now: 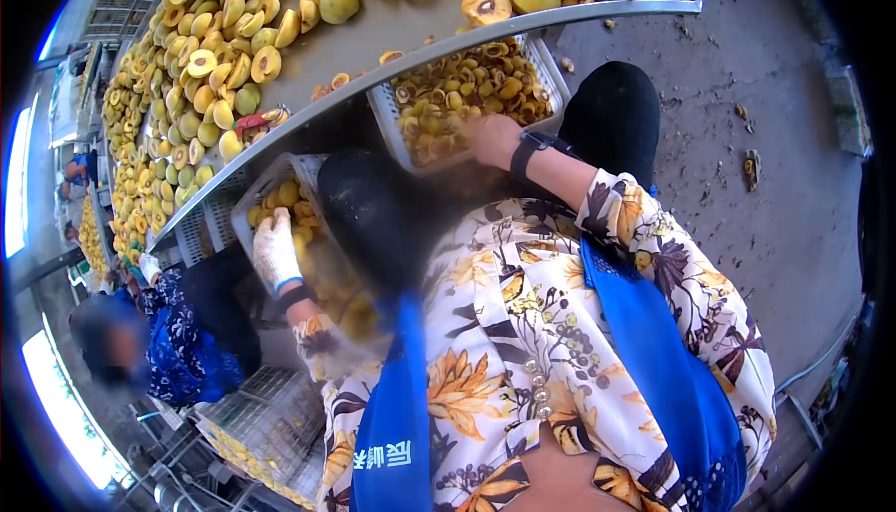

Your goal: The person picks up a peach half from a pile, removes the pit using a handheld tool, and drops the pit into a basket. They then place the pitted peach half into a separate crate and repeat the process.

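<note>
My left hand (275, 249), in a white glove, reaches into a white plastic crate (245, 202) of yellow peach halves (285, 196). Its fingers are bent close together against the fruit; anything in them is hidden. My right hand (495, 139) is bare, with a black watch (534, 144) at the wrist. It dips into a second white crate (557, 83) filled with small yellow-brown peach scraps (471, 83). Motion blur and the scraps hide the right fingertips. Both crates stand below the table edge, beside my dark-clad knees.
A metal table (373, 31) carries many halved peaches (201, 64), with a red-handled tool (250, 124) among them near the edge. To the left sits a co-worker in blue (191, 344), next to stacked crates (271, 409). Scraps litter the floor (709, 129) at right.
</note>
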### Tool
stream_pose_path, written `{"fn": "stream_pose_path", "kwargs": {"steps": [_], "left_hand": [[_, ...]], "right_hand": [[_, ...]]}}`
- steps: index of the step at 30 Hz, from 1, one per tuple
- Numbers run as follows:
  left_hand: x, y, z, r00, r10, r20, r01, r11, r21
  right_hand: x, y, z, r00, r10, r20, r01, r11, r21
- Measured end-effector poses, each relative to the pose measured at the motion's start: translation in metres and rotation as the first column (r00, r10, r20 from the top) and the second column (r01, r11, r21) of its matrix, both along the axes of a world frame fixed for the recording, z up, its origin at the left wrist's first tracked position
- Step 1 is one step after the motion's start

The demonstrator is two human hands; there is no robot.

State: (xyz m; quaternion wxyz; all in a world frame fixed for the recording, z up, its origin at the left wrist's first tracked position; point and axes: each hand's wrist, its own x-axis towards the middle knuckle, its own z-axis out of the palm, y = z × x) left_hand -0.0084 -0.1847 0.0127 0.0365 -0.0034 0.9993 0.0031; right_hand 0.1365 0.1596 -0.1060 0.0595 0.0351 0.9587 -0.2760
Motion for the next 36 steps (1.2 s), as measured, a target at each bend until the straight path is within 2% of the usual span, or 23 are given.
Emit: {"fn": "stream_pose_path", "kwargs": {"steps": [3, 5, 6, 7, 9, 11, 13, 18, 19, 20, 21, 23, 24, 26, 27, 28, 29, 30, 31, 33, 34, 35, 36], "left_hand": [[-0.005, 0.067, 0.026, 0.970, -0.133, -0.202, 0.184, 0.947, 0.262], [-0.019, 0.137, 0.023, 0.893, -0.324, -0.312, 0.405, 0.881, 0.245], [-0.002, 0.194, 0.048, 0.867, -0.406, -0.288, 0.483, 0.828, 0.287], [0.001, 0.232, 0.053, 0.764, -0.575, -0.293, 0.634, 0.752, 0.179], [0.002, 0.302, 0.041, 0.670, -0.707, -0.227, 0.742, 0.638, 0.206], [0.003, 0.363, 0.029, 0.698, -0.715, -0.044, 0.705, 0.676, 0.214], [-0.010, 0.398, -0.008, 0.644, -0.757, 0.115, 0.699, 0.642, 0.314], [-0.040, 0.395, -0.018, 0.691, -0.722, 0.008, 0.669, 0.644, 0.372], [-0.036, 0.380, 0.002, 0.673, -0.734, -0.095, 0.686, 0.570, 0.452], [-0.044, 0.373, -0.003, 0.685, -0.706, -0.181, 0.689, 0.546, 0.476], [-0.033, 0.357, 0.024, 0.702, -0.693, -0.162, 0.678, 0.582, 0.450], [-0.013, 0.329, 0.074, 0.675, -0.733, 0.086, 0.611, 0.621, 0.491], [-0.006, 0.314, 0.064, 0.647, -0.761, -0.037, 0.632, 0.509, 0.585], [0.021, 0.284, 0.079, 0.530, -0.843, 0.093, 0.508, 0.403, 0.762], [0.037, 0.275, 0.091, 0.500, -0.845, 0.192, 0.456, 0.445, 0.771], [0.045, 0.266, 0.090, 0.512, -0.841, 0.176, 0.469, 0.445, 0.763], [0.051, 0.257, 0.084, 0.524, -0.837, 0.158, 0.482, 0.444, 0.755], [0.056, 0.247, 0.068, 0.612, -0.761, 0.214, 0.215, 0.420, 0.882], [0.064, 0.240, 0.056, 0.665, -0.719, 0.202, 0.008, 0.277, 0.961], [0.084, 0.234, 0.039, 0.762, -0.614, 0.206, -0.343, -0.113, 0.932], [0.095, 0.232, 0.035, 0.745, -0.616, 0.257, -0.437, -0.160, 0.885], [0.089, 0.239, 0.021, 0.667, -0.729, 0.155, -0.485, -0.267, 0.832], [0.097, 0.247, 0.008, 0.748, -0.652, 0.123, -0.449, -0.362, 0.817]], "right_hand": [[0.003, 0.007, 0.036, 0.996, -0.070, 0.059, 0.072, 0.997, -0.031], [0.004, 0.011, 0.038, 0.989, -0.146, -0.031, 0.144, 0.988, -0.050], [0.006, 0.015, 0.040, 0.984, -0.166, -0.059, 0.161, 0.984, -0.082], [0.009, 0.018, 0.040, 0.979, -0.187, -0.086, 0.177, 0.977, -0.117], [0.017, 0.022, 0.047, 0.949, -0.308, -0.071, 0.286, 0.932, -0.223], [0.031, 0.025, 0.064, 0.873, -0.487, 0.030, 0.467, 0.814, -0.345], [0.047, 0.033, 0.072, 0.858, -0.512, -0.046, 0.474, 0.823, -0.313], [0.058, 0.028, 0.096, 0.719, -0.679, -0.149, 0.552, 0.687, -0.473], [0.056, 0.034, 0.100, 0.669, -0.725, -0.164, 0.556, 0.635, -0.537], [0.054, 0.041, 0.104, 0.669, -0.742, -0.029, 0.601, 0.564, -0.566], [0.052, 0.045, 0.107, 0.667, -0.744, -0.049, 0.566, 0.548, -0.616], [0.045, 0.053, 0.110, 0.658, -0.748, -0.094, 0.483, 0.514, -0.709], [0.043, 0.059, 0.103, 0.678, -0.706, -0.205, 0.387, 0.580, -0.716], [0.039, 0.051, 0.108, 0.790, -0.608, -0.080, 0.252, 0.441, -0.862], [0.035, 0.046, 0.111, 0.841, -0.540, -0.036, 0.189, 0.355, -0.916], [0.031, 0.035, 0.108, 0.853, -0.506, -0.126, 0.094, 0.386, -0.918], [0.035, 0.030, 0.112, 0.878, -0.479, -0.028, 0.139, 0.310, -0.941], [0.038, 0.026, 0.118, 0.895, -0.440, 0.068, 0.188, 0.234, -0.954], [0.042, 0.021, 0.121, 0.907, -0.387, 0.165, 0.242, 0.158, -0.957], [0.038, 0.007, 0.125, 0.822, -0.533, 0.203, 0.241, 0.002, -0.970], [0.036, 0.001, 0.126, 0.781, -0.581, 0.228, 0.238, -0.060, -0.969], [0.026, 0.002, 0.125, 0.741, -0.617, 0.265, 0.237, -0.128, -0.963], [0.022, -0.001, 0.121, 0.747, -0.633, 0.203, 0.153, -0.134, -0.979]]}}
